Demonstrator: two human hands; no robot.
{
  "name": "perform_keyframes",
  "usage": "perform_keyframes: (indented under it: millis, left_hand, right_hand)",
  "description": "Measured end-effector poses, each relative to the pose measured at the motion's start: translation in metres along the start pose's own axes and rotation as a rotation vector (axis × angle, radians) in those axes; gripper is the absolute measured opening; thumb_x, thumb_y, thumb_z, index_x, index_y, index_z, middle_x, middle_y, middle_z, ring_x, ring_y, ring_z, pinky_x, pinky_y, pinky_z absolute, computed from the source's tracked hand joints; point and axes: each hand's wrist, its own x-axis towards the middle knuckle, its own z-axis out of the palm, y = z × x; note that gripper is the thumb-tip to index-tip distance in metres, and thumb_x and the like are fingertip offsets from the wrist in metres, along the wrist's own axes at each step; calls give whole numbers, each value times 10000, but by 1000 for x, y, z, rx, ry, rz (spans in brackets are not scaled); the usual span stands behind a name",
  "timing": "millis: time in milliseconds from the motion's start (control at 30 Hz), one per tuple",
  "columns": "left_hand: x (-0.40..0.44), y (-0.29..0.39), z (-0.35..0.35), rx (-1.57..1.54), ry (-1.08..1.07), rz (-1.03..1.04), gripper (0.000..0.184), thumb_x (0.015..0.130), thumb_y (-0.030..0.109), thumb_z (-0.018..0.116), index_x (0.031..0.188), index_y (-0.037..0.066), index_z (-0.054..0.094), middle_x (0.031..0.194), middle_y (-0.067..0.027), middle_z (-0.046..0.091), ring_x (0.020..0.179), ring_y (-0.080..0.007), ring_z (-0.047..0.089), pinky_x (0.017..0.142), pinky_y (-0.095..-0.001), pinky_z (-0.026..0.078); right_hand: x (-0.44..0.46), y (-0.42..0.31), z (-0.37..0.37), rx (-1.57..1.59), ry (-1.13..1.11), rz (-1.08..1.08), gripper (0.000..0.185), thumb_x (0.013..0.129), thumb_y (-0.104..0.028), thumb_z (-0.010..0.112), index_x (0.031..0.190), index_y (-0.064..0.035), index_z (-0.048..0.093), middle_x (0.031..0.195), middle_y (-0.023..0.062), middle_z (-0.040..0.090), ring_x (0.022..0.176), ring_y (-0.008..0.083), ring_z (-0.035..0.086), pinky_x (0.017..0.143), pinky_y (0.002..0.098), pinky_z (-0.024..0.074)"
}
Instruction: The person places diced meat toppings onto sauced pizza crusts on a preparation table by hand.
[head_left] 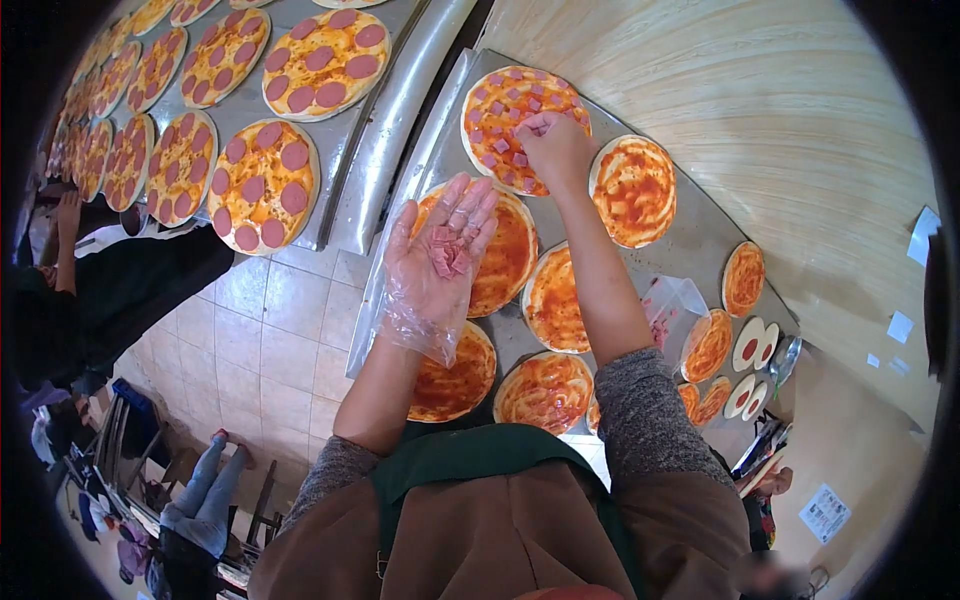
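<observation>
My left hand [437, 262], in a clear plastic glove, lies palm up with its fingers spread. A small heap of pink meat pieces [449, 252] rests on it, above a sauced pizza base [506, 262]. My right hand [553, 147] is over the lower right part of a pizza with pink meat cubes [500, 108]. Its fingers are pinched together at the surface; what they hold is too small to tell. To the right of that pizza lies another sauced base [634, 192].
A clear plastic container [672, 312] with pink pieces stands right of my right forearm. More sauced bases [545, 390] lie nearer me. At the upper left, a metal table [345, 140] bears several sausage pizzas [262, 190]. A person in dark clothing [130, 290] stands at the left.
</observation>
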Motion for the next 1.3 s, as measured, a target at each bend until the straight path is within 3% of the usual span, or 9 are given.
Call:
perform_keyframes:
  millis: [133, 233, 400, 500, 600, 800, 900, 1000, 1300]
  left_hand:
    - [-3, 0, 1, -17, -9, -1, 660, 1015, 432, 410, 1487, -22, 329, 1531, -220, 368, 1438, -320, 350, 1181, -413, 308]
    - [-4, 2, 4, -37, -31, 4, 657, 1024, 432, 386, 1496, -18, 313, 1538, -216, 359, 1441, -321, 344, 1180, -414, 314]
    - [-4, 4, 3, -6, -60, 20, 656, 1040, 468, 335, 1512, 14, 301, 1553, -194, 344, 1436, -290, 353, 1182, -393, 291]
    - [-4, 3, 2, 9, -100, 20, 665, 1045, 476, 310, 1526, 18, 271, 1574, -189, 305, 1457, -286, 313, 1187, -392, 279]
    - [-3, 1, 3, -57, -172, 13, 668, 1050, 475, 290, 1537, 20, 241, 1597, -185, 257, 1484, -287, 251, 1199, -404, 251]
    - [0, -4, 2, -105, -194, 48, 662, 1054, 459, 287, 1544, 19, 220, 1610, -192, 216, 1501, -299, 202, 1218, -429, 198]
    - [0, -5, 2, -93, -184, 38, 668, 1050, 463, 300, 1540, 14, 229, 1603, -194, 237, 1493, -300, 227, 1218, -425, 203]
    - [-1, -5, -1, -102, -145, 6, 664, 1046, 455, 319, 1529, 4, 250, 1590, -198, 267, 1481, -307, 261, 1213, -430, 220]
    - [-5, -7, 4, 34, -33, -28, 639, 1042, 432, 342, 1501, -12, 304, 1543, -204, 359, 1449, -304, 333, 1197, -412, 270]
  right_hand:
    - [-3, -5, -2, -74, 34, -36, 123, 815, -253, 701, 811, -139, 749, 742, 28, 731, 755, 203, 687, 859, 417, 417]
    - [-20, -28, -24, 161, 39, -41, 127, 833, -218, 700, 833, -100, 746, 754, 49, 730, 789, 206, 694, 828, 392, 476]
    - [-81, -63, -59, 413, -322, -360, 163, 833, -200, 724, 927, -66, 732, 911, 105, 720, 898, 260, 676, 823, 370, 507]
    - [-115, -67, -63, 321, -409, -549, 203, 840, -203, 725, 989, -66, 717, 992, 118, 687, 948, 296, 645, 826, 384, 508]
    - [-136, -79, -79, 305, -431, -427, 200, 838, -183, 722, 990, -55, 694, 980, 118, 652, 969, 313, 619, 826, 403, 506]
    - [-154, -74, -72, 221, -285, -474, 214, 823, -147, 757, 984, -28, 682, 905, 121, 644, 853, 290, 635, 750, 370, 509]
    - [-154, -71, -73, 292, -307, -396, 167, 836, -123, 757, 943, -21, 679, 875, 72, 664, 791, 211, 646, 713, 317, 502]
    - [-145, -58, -72, 520, -425, -89, 123, 858, -86, 747, 938, -24, 677, 864, 16, 677, 771, 99, 631, 709, 244, 489]
    - [-90, -18, -78, 890, -303, -31, 207, 849, -87, 760, 1039, -26, 706, 834, -6, 680, 727, 48, 599, 645, 213, 465]
